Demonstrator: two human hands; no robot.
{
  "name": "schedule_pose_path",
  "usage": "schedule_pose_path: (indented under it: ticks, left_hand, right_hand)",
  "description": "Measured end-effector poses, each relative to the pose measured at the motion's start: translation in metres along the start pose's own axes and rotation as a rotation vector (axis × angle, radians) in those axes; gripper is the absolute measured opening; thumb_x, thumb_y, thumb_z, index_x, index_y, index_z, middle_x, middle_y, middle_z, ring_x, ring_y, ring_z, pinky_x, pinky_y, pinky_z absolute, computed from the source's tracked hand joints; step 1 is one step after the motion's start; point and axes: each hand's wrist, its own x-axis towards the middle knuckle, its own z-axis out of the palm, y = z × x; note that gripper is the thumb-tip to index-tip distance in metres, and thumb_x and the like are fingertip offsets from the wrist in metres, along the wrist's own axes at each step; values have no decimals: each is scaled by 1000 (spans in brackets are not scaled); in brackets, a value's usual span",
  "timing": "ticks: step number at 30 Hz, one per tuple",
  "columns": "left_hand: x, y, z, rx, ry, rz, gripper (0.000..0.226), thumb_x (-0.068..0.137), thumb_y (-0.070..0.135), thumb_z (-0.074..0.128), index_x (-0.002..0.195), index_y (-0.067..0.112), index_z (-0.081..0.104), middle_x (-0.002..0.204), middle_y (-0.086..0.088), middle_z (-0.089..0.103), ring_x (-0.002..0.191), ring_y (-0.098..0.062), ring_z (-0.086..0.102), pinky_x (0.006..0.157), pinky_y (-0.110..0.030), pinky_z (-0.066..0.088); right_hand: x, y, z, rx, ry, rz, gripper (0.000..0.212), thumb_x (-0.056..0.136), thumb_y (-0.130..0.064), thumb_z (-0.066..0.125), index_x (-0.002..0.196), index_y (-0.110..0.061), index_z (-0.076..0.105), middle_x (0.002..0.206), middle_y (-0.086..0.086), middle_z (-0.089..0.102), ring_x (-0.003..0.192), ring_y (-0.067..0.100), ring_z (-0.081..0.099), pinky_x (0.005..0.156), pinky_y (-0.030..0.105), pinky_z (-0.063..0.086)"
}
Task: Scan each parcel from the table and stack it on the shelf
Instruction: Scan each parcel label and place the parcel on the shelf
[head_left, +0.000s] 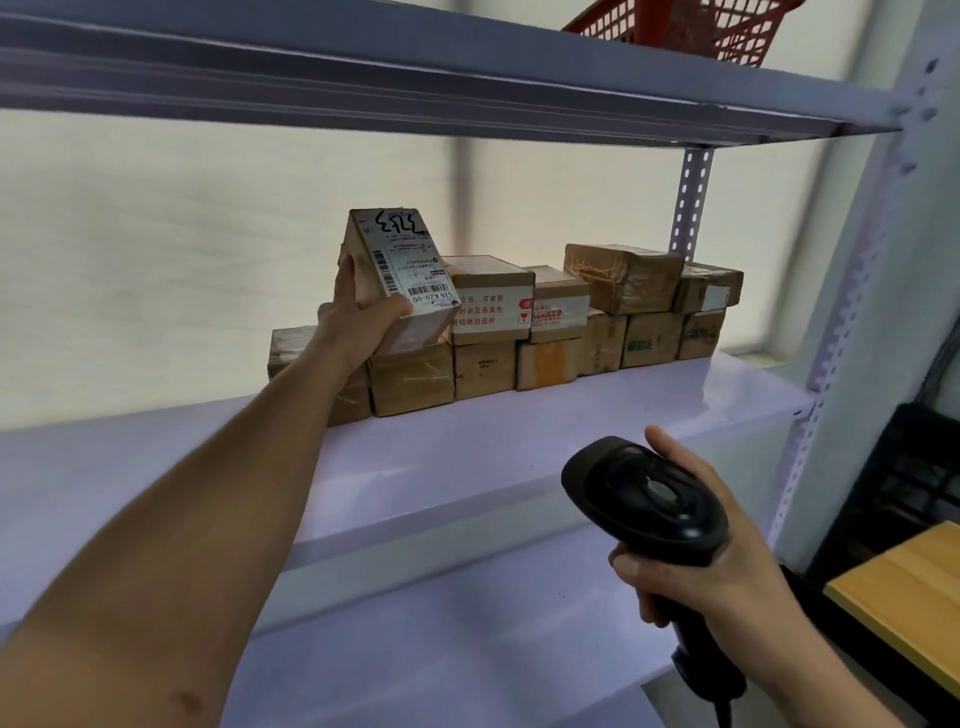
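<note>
My left hand (358, 317) grips a small cardboard parcel (397, 265) with a white shipping label and black handwritten digits. The parcel is tilted and sits above the left end of the stacked parcels (571, 322), a two-layer row of brown boxes at the back of the white shelf (467, 457). My right hand (727, 571) holds a black barcode scanner (644, 499) by its handle in front of the shelf, lower right, well apart from the parcel.
An upper shelf board (415, 88) runs overhead with a red plastic basket (691, 26) on it. A perforated upright (691, 197) stands at the right rear. A yellow-topped table (904, 592) and a black crate (909, 478) lie to the right.
</note>
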Motion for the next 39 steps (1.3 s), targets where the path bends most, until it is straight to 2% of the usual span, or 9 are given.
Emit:
schedule_pose_path:
  ticks: [3,8,12,15,20,26,29,33,39]
  left_hand:
    - [10,-1,4,41,32,41,79,88,44,53,151,47,6,148,-3,44,122,-26,51,102,-45,45]
    - [23,-3,10,183,74,149,53,100,41,41,151,35,28,144,-5,47,128,-26,46,102,-33,36]
    - [25,-7,10,303,61,210,69,87,34,67,147,30,33,140,-7,50,125,-28,49,99,-34,39]
    - [34,-7,8,372,76,215,68,85,22,65,146,26,35,137,-8,53,121,-31,51,96,-36,41]
    - [43,-7,5,418,39,216,66,88,26,66,147,25,36,142,-6,51,128,-29,48,100,-34,38]
    - [31,-12,8,409,39,177,84,90,29,66,154,32,13,146,-10,46,129,-33,47,100,-42,40]
    - [15,-7,10,440,111,173,96,86,29,71,155,29,5,148,-15,39,133,-35,40,101,-46,38]
    - [-19,8,19,490,240,245,88,83,32,73,152,25,19,150,-13,32,138,-31,31,102,-48,36]
    - [-108,17,83,437,276,404,67,82,34,73,139,18,41,139,-9,45,127,-28,43,97,-45,43]
  right_hand:
    - [3,1,-2,-16,12,14,99,69,20,74,123,-61,54,100,15,69,50,41,56,50,41,53]
    - [4,3,1,-36,26,25,99,68,20,74,121,-62,55,92,10,72,50,39,56,51,41,52]
    - [3,1,3,-38,35,18,99,68,20,74,121,-62,55,89,12,72,49,38,56,50,39,52]
    - [1,-1,1,-37,45,9,100,67,20,75,120,-63,55,91,11,72,49,39,56,50,39,52]
    - [0,-4,-5,-46,47,-5,100,68,19,75,121,-62,55,95,9,72,50,40,56,50,41,52]
    - [-4,-7,-12,-72,24,-46,99,69,17,75,120,-66,52,83,6,72,48,35,55,50,37,51]
    - [-9,-9,-22,-70,16,-64,99,69,17,76,125,-62,51,84,6,71,48,34,55,49,36,51]
    - [-21,-11,-41,-51,4,-88,97,68,9,82,123,-64,51,95,14,68,50,34,58,50,35,52]
    - [-53,-7,-88,-35,19,-103,95,67,6,83,125,-62,51,108,17,64,53,35,59,51,37,52]
